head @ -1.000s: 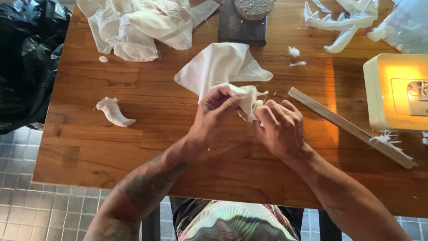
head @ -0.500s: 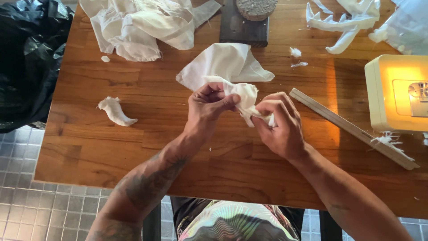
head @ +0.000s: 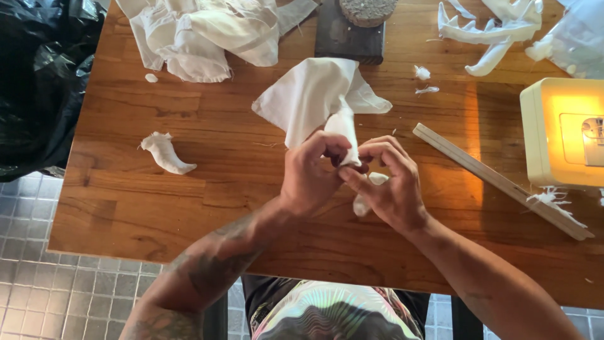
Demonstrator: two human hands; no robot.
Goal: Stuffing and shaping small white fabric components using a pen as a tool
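Both hands meet over the middle of the brown wooden counter (head: 189,189). The left hand (head: 308,179) and the right hand (head: 390,189) pinch the narrow, twisted end of a white square of thin fabric (head: 318,101); the wide part of it fans out and lies on the counter just behind the fingers. The grip of each hand is closed, with thumb and first fingers pressed on the cloth. Under the right palm, a small white stuffed piece (head: 362,203) shows; I cannot tell whether it is joined to the fabric.

The step looks like working the cloth through or over this small form with the fingertips. To do it well, I think the pinches should stay close together, so that the thin fabric does not tear or slip. The loose part should stay flat on the counter, not bunched.

A white curved horn-shaped piece (head: 167,153) lies well apart on the left. A pale flat wooden stick (head: 497,179) lies near on the right, beside a cream sewing machine (head: 563,132).
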